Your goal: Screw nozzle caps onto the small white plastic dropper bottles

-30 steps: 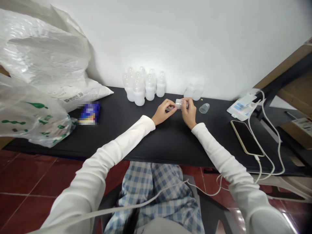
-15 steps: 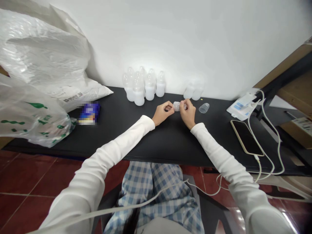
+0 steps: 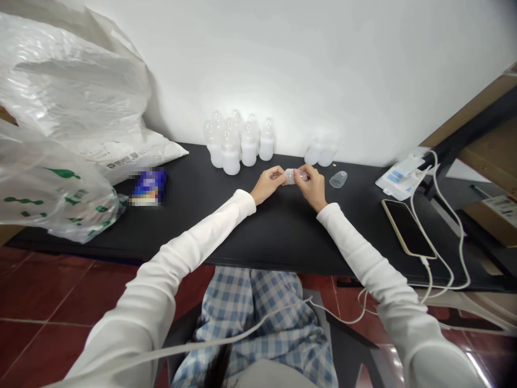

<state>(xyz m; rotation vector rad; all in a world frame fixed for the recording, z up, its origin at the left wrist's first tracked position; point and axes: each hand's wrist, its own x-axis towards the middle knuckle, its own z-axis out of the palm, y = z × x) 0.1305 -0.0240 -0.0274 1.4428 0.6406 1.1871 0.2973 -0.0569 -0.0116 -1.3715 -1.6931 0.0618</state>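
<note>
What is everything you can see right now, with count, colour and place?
clear piece: 1, clear, at both hands
tall bottles: at least six, white with clear tops, by wall
short bottles: at least two, white, right of those
clear cap: 1, clear, beside right hand
blue pack: 1, blue, table left
large bag: 1, white, far left
printed bag: 1, translucent and green, before it
phone: 1, black screen, table right
flat item: 1, white and blue, behind phone
cables: several, white, right and lap
boxes: several, brown, right edge
table: 1, black, centre
wall: 1, white, behind
floor: 1, red, below
left hand: 1, bare, piece's left end
right hand: 1, bare, holding piece
</note>
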